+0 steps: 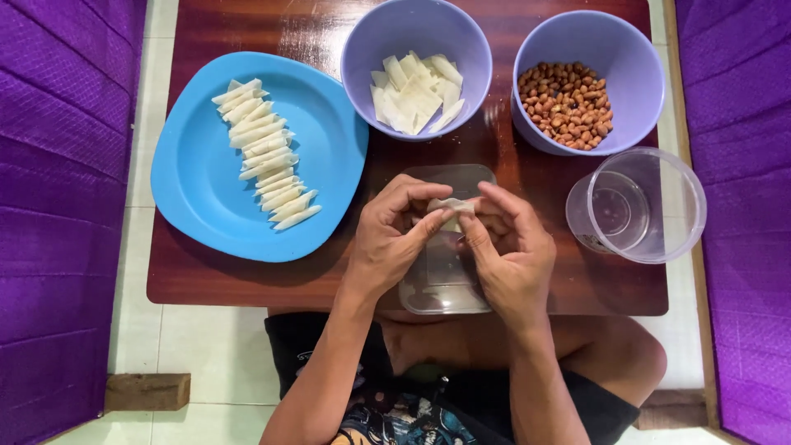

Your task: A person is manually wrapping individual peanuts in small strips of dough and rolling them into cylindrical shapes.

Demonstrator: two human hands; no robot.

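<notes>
While the person sits close against the near edge of the table (247, 284), both hands meet just above a clear flat lid (445, 284) that lies at that edge. The left hand (387, 239) and the right hand (511, 247) are pressed toward each other, and their fingertips pinch one small pale dough wrapper (451, 206) between them – it is held in the air over the far half of the lid, not lying on it. The near end of the lid comes right to the table edge, maybe a little past it; I cannot tell exactly.

To the left of the hands there is open dark wood, then the blue plate (198, 206). The plate's left rim goes out over the left edge of the table. On it a row of rolled white pieces (264, 156) lies close together, from far to near.

To the right, a clear plastic cup (659, 239) stands near the right table edge, well apart from the right hand, with bare wood between them.

Farther away, two purple bowls stand side by side, almost touching. The bowl with flat wrappers (416, 91) is directly beyond the hands – a small gap of wood separates it from the lid. The bowl with peanuts (568, 103) is just beyond the cup.

Purple cushions (58, 206) close both sides of the table.
</notes>
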